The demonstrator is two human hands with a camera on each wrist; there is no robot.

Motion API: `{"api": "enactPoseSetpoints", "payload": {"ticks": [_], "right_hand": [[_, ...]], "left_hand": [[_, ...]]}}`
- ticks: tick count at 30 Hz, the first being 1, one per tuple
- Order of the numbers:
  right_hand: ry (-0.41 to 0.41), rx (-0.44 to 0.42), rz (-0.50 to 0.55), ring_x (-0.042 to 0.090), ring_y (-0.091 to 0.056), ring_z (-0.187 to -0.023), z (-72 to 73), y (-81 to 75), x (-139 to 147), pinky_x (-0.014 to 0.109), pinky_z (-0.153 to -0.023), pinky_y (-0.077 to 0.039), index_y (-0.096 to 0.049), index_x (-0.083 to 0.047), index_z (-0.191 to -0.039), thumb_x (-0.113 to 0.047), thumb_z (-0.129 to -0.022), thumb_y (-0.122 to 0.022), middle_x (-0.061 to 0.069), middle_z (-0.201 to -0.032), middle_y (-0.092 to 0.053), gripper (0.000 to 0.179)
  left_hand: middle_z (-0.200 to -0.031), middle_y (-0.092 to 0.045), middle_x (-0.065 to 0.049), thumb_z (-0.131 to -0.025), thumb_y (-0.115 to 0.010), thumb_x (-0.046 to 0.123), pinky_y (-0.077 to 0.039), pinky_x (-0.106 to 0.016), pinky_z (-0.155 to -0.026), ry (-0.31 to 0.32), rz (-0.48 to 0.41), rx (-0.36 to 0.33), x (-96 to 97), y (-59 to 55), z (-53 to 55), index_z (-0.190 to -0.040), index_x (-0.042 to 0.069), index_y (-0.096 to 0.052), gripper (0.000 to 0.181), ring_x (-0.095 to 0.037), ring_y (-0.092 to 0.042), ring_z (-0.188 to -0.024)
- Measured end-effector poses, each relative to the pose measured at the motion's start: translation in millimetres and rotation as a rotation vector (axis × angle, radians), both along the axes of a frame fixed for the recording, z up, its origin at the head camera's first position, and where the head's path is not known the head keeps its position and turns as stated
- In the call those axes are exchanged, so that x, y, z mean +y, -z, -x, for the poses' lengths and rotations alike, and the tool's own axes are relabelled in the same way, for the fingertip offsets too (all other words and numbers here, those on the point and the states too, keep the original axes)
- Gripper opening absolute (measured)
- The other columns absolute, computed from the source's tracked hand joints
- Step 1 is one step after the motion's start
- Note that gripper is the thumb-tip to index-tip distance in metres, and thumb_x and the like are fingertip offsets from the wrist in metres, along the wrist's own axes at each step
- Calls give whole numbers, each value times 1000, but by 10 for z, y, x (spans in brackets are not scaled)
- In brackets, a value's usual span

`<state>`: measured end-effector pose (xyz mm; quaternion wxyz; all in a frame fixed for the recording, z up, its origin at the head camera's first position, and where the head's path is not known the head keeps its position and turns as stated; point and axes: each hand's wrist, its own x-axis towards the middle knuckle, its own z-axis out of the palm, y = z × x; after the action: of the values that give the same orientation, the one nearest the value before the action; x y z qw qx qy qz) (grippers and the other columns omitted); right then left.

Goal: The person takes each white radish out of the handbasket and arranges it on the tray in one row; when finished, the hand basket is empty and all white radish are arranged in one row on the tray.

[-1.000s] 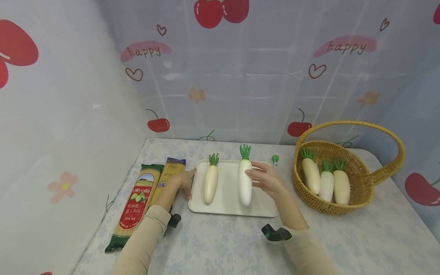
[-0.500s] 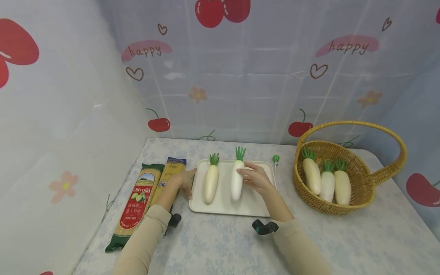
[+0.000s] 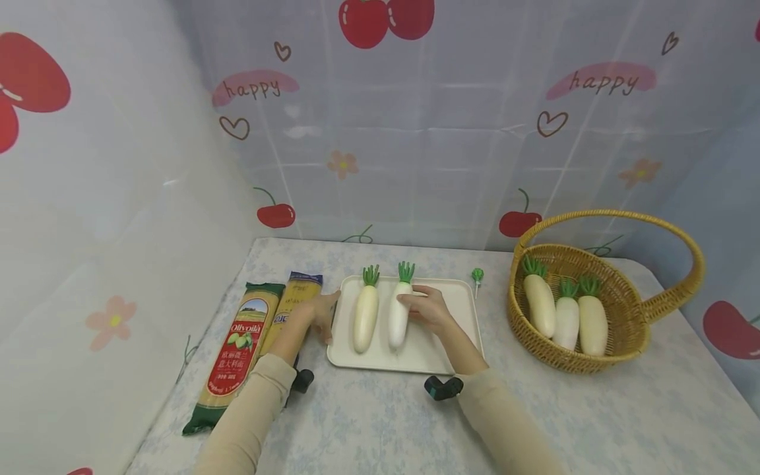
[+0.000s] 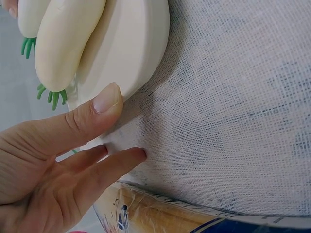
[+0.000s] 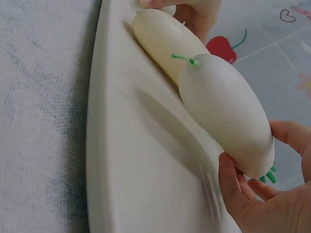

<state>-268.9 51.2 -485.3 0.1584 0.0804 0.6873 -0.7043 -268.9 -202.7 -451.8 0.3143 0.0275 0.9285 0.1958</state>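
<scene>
My right hand (image 3: 429, 309) pinches a white radish (image 3: 399, 320) with green leaf stubs between thumb and fingers. In the right wrist view this radish (image 5: 226, 109) hangs tilted just above the cream tray (image 3: 463, 297), its shadow falling on the tray floor. A second, creamier radish (image 3: 365, 316) lies on the tray's left part, beside the held one. At the tray's left edge is my left hand (image 3: 323, 315); its thumb (image 4: 108, 99) touches the rim in the left wrist view, while the other fingers extend loosely beside the tray and grip nothing.
Two spaghetti packs, one red-labelled (image 3: 237, 349) and one yellow with blue (image 3: 299, 293), lie left of the tray. A wicker basket (image 3: 549, 356) with a tall handle stands right, holding three radishes (image 3: 567, 323). A small green-headed stick (image 3: 477, 274) lies behind the tray's right corner.
My right hand has carried the white radish leftward and lower over the tray, closer to the other radish. The left hand has stayed at the tray's edge.
</scene>
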Motion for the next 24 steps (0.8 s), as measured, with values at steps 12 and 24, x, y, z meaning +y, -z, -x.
{"api": "enactPoseSetpoints", "payload": {"ticks": [12, 24], "right_hand": [[-24, 49, -185, 24, -64, -85, -13, 34, -98, 30, -68, -54, -40, 3, -138, -16, -82, -70, 27, -119, -57, 67], [26, 62, -169, 33, -62, -96, 17, 55, -175, 32, -68, -55, -39, 5, -137, -16, -81, -71, 30, -123, -53, 68]], "left_hand": [[-150, -25, -26, -60, -87, 2, -53, -31, -63, 20, -17, 22, 8, -14, -3, -152, 7, -11, 120, -29, -53, -104], [-148, -28, -26, -63, -85, -2, -53, -30, -63, -19, 1, 6, 31, -37, -37, -152, 10, -11, 117, -19, -59, -73]]}}
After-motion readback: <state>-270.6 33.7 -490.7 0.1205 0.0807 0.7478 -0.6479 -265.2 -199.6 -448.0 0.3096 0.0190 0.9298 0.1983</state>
